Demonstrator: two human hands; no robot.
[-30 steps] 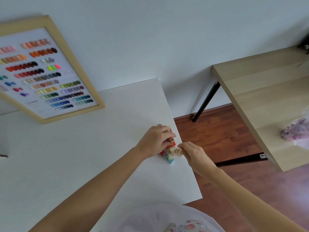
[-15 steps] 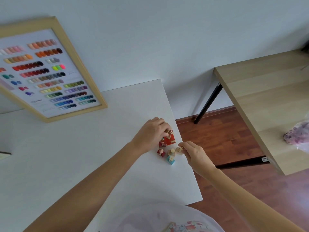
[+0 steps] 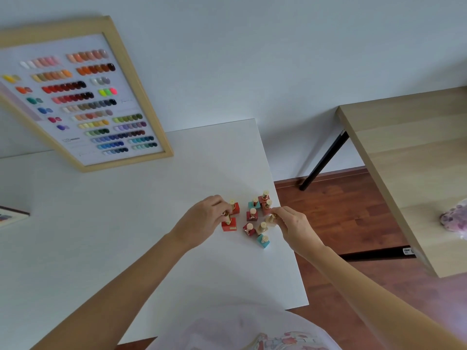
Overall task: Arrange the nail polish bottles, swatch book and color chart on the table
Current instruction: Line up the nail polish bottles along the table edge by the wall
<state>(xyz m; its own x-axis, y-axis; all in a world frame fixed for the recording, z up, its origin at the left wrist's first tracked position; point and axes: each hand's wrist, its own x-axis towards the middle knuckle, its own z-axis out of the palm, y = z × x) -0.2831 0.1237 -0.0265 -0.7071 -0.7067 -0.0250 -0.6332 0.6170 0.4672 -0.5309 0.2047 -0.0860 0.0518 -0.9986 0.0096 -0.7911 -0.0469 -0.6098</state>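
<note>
The left hand (image 3: 204,221) pinches the gold cap of a red bottle (image 3: 229,224), fingers closed around the cap while the base rests on the white table (image 3: 126,223). The right hand (image 3: 294,227) closes thumb and forefinger on the cap of a pale bottle (image 3: 271,219) at the right edge of the cluster; whether that bottle is lifted or resting on the table cannot be told.

In the head view, which is the only one, the nail polish bottles (image 3: 252,215) stand upright in a loose bunch near the table's right edge, red, teal and beige ones close together but in no row. A second red bottle (image 3: 234,207) stands just beyond the left hand's fingers. The color chart (image 3: 83,97), in its wooden frame, leans tilted at the table's far left, well apart from the bottles. At the left border only a corner of what may be the swatch book (image 3: 11,215) shows.

The task looks early to midway: the bottles are gathered but not yet ordered, and chart and book probably still need placing with them.
</note>
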